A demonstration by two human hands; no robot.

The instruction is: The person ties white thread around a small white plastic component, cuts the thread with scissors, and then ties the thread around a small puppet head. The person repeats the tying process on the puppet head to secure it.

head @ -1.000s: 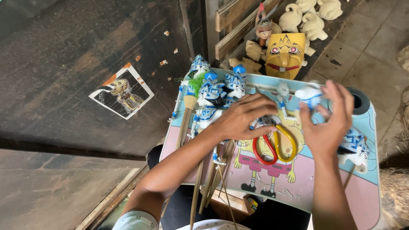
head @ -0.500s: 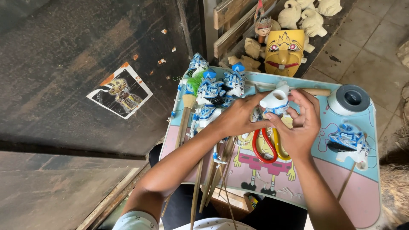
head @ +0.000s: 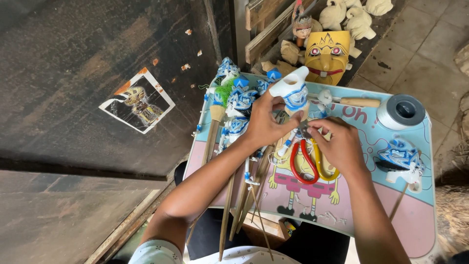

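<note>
Head view: left hand [head: 266, 124] clamps a white-and-blue painted puppet head [head: 293, 93] above the pastel cartoon-printed counter [head: 415, 215]; right hand [head: 339, 144] pinches beneath it, over red-and-yellow-handled scissors [head: 308, 161]. Steady support likely keeps fine work accurate.

A white puppet head [head: 294, 92] is showing blue painted bands. The scissors [head: 309, 161] are showing one red handle and one yellow. The lap tray [head: 415, 195] is wearing pale blue and pink with a yellow cartoon figure. A yellow mask [head: 327, 55] is showing pink eyes. The blue-and-white puppets [head: 239, 105] are carrying tan sticks.
</note>
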